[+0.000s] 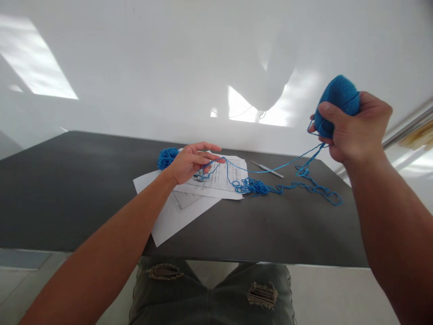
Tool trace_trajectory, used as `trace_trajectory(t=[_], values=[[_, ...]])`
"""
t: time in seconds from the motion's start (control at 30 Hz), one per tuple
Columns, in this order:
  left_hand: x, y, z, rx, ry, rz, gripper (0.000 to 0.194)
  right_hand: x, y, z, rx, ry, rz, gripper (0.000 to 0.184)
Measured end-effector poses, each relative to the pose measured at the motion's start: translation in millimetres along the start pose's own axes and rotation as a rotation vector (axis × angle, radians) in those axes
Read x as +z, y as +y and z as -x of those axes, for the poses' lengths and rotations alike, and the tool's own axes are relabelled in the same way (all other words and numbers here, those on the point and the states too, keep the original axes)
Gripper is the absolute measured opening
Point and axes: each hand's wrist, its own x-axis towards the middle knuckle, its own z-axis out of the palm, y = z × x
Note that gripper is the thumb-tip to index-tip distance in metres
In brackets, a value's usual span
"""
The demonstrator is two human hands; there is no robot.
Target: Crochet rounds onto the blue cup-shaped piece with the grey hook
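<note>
Above the table (pixel 84 189), the right hand (pixel 359 125) clutches a yarn ball (pixel 339 95); the left hand (pixel 191 163), loosely spread, carries a strand (pixel 295 159).

Legibility: no readable text.
Black printed lines and a frame line appear on the upper sheet (pixel 220 181); the lower sheet (pixel 184 221) bears a ruled frame and tiny marking. All characters are too small to decipher.

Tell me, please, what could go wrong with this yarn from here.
The loose yarn pile lies in tangled loops, so it could knot if pulled. The strand between the left hand and the right hand appears to cross the slim tool, so it might snag there.
</note>
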Motion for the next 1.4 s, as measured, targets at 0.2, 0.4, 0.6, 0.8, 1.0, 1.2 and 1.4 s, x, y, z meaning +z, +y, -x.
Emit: trace_trajectory(t=[0.2,0.4,0.6,0.8,1.0,1.2,1.4], values=[[1.9,0.9,2.1,-0.013,0.002,-0.016,0.050,12.7,1.2,12.7,0.070,-0.043,-0.009,0.029],[2.0,-1.4,1.6,0.061,0.070,-0.160,0.052,29.1,6.4,34.7,0.257,-0.276,0.064,0.036],[1.7,2.6,0.9,0.153,0.155,-0.212,0.029,50.4,28.6,53.5,0.210,-0.728,0.222,0.026],[-0.5,2.2,-1.7,0.269,0.183,-0.259,0.012,74.7,50.1,64.7,0.034,-1.096,0.368,0.018],[-3.1,-0.3,-2.3,0.271,0.208,-0.358,0.009,91.8,45.8,81.2,0.025,-1.309,0.346,0.009],[5.4,3.4,2.2,0.190,0.250,-0.485,0.020,95.1,36.2,97.2,0.260,-1.330,0.104,0.020],[4.5,-2.4,2.9,0.153,0.134,-0.457,0.034,94.2,41.5,106.4,0.452,-1.231,-0.090,0.049]])
